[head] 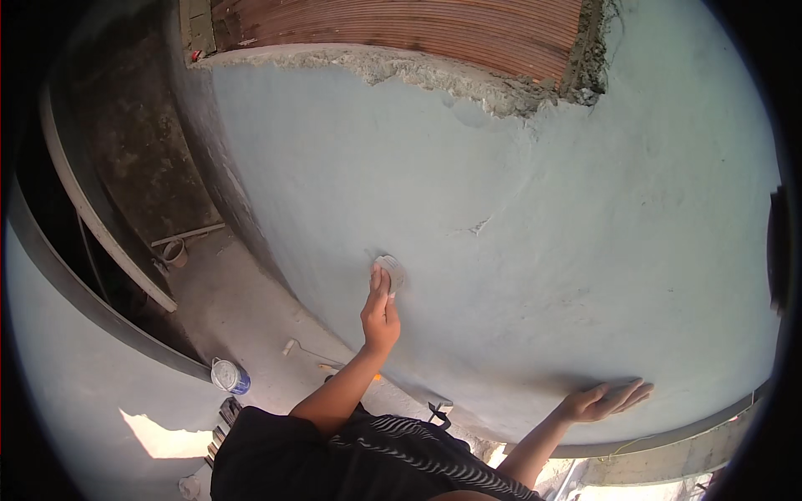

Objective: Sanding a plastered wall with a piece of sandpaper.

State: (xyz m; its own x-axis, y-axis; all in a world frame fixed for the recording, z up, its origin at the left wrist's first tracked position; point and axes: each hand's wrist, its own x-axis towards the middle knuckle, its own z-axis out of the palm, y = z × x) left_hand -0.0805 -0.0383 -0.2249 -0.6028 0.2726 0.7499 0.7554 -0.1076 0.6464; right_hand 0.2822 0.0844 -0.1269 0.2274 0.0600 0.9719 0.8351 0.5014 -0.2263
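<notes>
My left hand (380, 319) presses a piece of sandpaper (392, 273), with writing on its back, flat against the pale blue-grey plastered wall (376, 169). Lower down on the right, my right hand (608, 401) has its fingers extended and holds nothing. It lies close to the same wall, and I cannot tell whether it touches. A small chipped scar (477, 228) with a thin crack marks the plaster up and to the right of the sandpaper.
Rough broken plaster (438, 78) edges an opening backed by a reddish corrugated sheet (401, 25). On the floor at left stand a white-and-blue bucket (230, 376) and a small pail (175, 252). A paint roller (289, 346) lies nearer the wall's foot.
</notes>
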